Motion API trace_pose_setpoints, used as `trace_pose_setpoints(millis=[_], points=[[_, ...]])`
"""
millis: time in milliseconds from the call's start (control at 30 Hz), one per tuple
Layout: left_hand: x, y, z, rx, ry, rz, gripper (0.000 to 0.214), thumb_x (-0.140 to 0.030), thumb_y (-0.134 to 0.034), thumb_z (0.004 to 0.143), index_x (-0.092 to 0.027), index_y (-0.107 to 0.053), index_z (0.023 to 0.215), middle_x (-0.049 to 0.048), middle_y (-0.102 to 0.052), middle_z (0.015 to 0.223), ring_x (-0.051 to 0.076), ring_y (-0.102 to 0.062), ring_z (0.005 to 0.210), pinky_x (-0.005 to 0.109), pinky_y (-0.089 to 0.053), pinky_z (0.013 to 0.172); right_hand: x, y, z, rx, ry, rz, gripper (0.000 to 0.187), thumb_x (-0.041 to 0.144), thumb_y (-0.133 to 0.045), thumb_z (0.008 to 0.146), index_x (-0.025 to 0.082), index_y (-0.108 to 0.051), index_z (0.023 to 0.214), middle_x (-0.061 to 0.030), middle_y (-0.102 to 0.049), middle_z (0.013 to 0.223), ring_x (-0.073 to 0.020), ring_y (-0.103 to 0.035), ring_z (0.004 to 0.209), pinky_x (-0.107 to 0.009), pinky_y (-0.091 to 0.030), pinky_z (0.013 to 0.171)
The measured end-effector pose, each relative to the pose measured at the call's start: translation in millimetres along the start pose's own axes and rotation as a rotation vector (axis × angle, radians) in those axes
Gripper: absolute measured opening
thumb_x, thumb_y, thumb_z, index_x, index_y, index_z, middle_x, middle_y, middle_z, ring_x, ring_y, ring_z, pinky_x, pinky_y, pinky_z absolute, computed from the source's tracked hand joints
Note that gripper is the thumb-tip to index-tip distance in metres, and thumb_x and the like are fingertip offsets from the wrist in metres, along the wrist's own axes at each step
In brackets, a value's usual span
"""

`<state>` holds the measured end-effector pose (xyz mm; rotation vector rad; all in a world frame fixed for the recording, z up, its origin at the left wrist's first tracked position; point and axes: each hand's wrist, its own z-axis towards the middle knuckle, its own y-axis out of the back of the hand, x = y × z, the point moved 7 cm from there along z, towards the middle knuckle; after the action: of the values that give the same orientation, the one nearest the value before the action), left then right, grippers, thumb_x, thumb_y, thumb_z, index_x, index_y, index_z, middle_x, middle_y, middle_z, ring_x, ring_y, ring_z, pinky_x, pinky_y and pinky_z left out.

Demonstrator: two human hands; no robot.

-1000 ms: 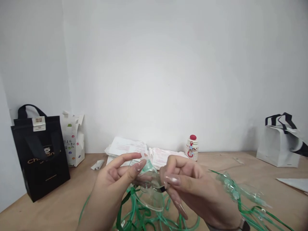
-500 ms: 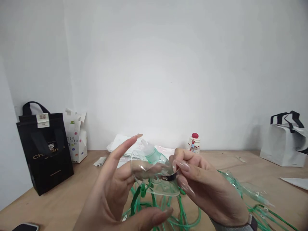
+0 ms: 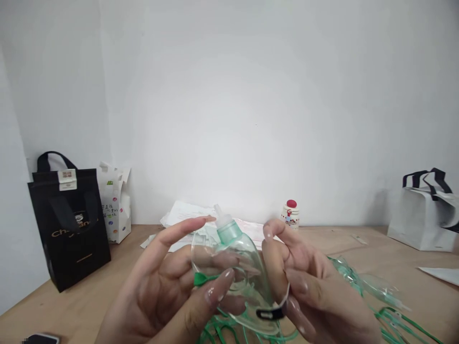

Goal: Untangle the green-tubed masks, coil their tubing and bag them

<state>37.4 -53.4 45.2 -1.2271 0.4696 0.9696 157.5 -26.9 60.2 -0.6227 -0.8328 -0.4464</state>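
A clear oxygen mask (image 3: 251, 258) with a pale green collar and a whitish nozzle pointing up is between my two hands. My left hand (image 3: 168, 277) grips its left side, thumb in front and fingers behind, seen through the plastic. Near the left thumb a green strap (image 3: 203, 278) is attached to the mask. My right hand (image 3: 319, 291) pinches the dark slotted nose clip (image 3: 270, 313) at the mask's lower right edge, its fingers curled against the rim. Green tubing (image 3: 225, 332) lies below the mask, partly hidden by my hands.
More masks and tubing (image 3: 383, 289) lie at the right. Papers (image 3: 182, 212) and a white bottle with a red cap (image 3: 291, 212) stand near the wall. A black bag (image 3: 71, 234) and a printed white bag (image 3: 122, 210) are left, a white bag (image 3: 416, 215) right.
The mask has tilted, bringing its nozzle more upright and its nose clip lower. My left thumb has closed up onto the mask. My right hand has shifted slightly right and down.
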Motion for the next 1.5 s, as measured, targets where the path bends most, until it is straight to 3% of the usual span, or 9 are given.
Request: trace_pose_setpoints(millis=[100,267,433,667,767,933,1133,1500], points=[[-6.8,-0.5,-4.4,-0.045,-0.066,0.028,0.045,-0.015,-0.077,0.060,-0.027,-0.059,0.099,0.0002,-0.071,0.066,0.017,-0.066,0.055,0.020,-0.055,0.049,-5.8,-3.3,-2.5,0.015,-0.061,-0.063,0.022,0.026,-0.069,0.074,0.026,-0.057,0.093,0.0062,-0.051,0.059,-0.0022,-0.043,0.038,-0.011,-0.027,0.033],[-15.1,-6.9,-12.7,-0.043,-0.112,0.119,0.040,-0.010,-0.072,0.064,-0.028,-0.060,0.097,0.0004,-0.071,0.072,0.022,-0.069,0.063,0.028,-0.058,0.055,-5.5,1.0,-3.7,-0.074,0.004,-0.105,0.023,0.026,-0.069,0.073,0.027,-0.057,0.093,0.0064,-0.050,0.060,-0.0017,-0.041,0.039,-0.012,-0.025,0.035],[-20.5,-9.5,-15.8,-0.023,-0.217,0.110,0.036,-0.005,-0.068,0.065,-0.027,-0.062,0.094,-0.0006,-0.070,0.066,0.020,-0.069,0.061,0.021,-0.057,0.053,-6.9,-4.3,-5.3,-0.062,0.000,-0.077,0.024,0.028,-0.069,0.073,0.028,-0.055,0.092,0.0073,-0.047,0.057,-0.0026,-0.040,0.039,-0.013,-0.028,0.036],[-21.8,-6.4,-14.9,0.062,-0.199,0.112,0.036,-0.005,-0.064,0.070,-0.030,-0.063,0.095,-0.0008,-0.071,0.075,0.018,-0.069,0.065,0.024,-0.058,0.061,-8.5,-4.2,-5.6,-0.165,0.025,-0.048,0.025,0.028,-0.071,0.071,0.025,-0.053,0.088,0.0082,-0.047,0.055,-0.0023,-0.036,0.036,-0.012,-0.030,0.035],[-22.2,-3.8,-13.2,0.053,-0.196,0.137,0.037,-0.007,-0.069,0.068,-0.030,-0.062,0.096,-0.0003,-0.073,0.078,0.019,-0.070,0.066,0.024,-0.058,0.062,-10.8,-3.2,-2.4,-0.180,0.070,0.006,0.020,0.022,-0.069,0.073,0.023,-0.054,0.085,0.0095,-0.046,0.054,-0.0002,-0.033,0.038,-0.010,-0.027,0.036],[-26.1,-4.2,-13.5,-0.014,-0.299,0.196,0.039,-0.002,-0.068,0.066,-0.028,-0.059,0.094,-0.0021,-0.071,0.067,0.021,-0.071,0.067,0.021,-0.058,0.059,-12.2,3.4,0.6,-0.227,0.099,-0.037,0.019,0.022,-0.069,0.073,0.023,-0.054,0.084,0.0088,-0.046,0.055,-0.0012,-0.036,0.040,-0.011,-0.026,0.037],[-13.9,6.4,-8.3,-0.082,-0.219,0.144,0.045,-0.011,-0.078,0.058,-0.029,-0.059,0.094,-0.0014,-0.074,0.066,0.023,-0.071,0.064,0.021,-0.058,0.054,-12.6,10.1,3.1,-0.267,0.098,-0.090,0.022,0.023,-0.070,0.071,0.023,-0.052,0.084,0.0086,-0.048,0.055,-0.0026,-0.036,0.041,-0.014,-0.026,0.039],[-9.1,8.3,-5.8,-0.132,-0.183,0.148,0.045,-0.010,-0.077,0.058,-0.027,-0.058,0.095,-0.0024,-0.073,0.067,0.022,-0.071,0.060,0.021,-0.058,0.053,-13.8,10.9,-1.2,-0.342,0.166,-0.136,0.022,0.021,-0.068,0.074,0.022,-0.047,0.081,0.0078,-0.047,0.058,-0.0036,-0.036,0.046,-0.015,-0.028,0.044]])
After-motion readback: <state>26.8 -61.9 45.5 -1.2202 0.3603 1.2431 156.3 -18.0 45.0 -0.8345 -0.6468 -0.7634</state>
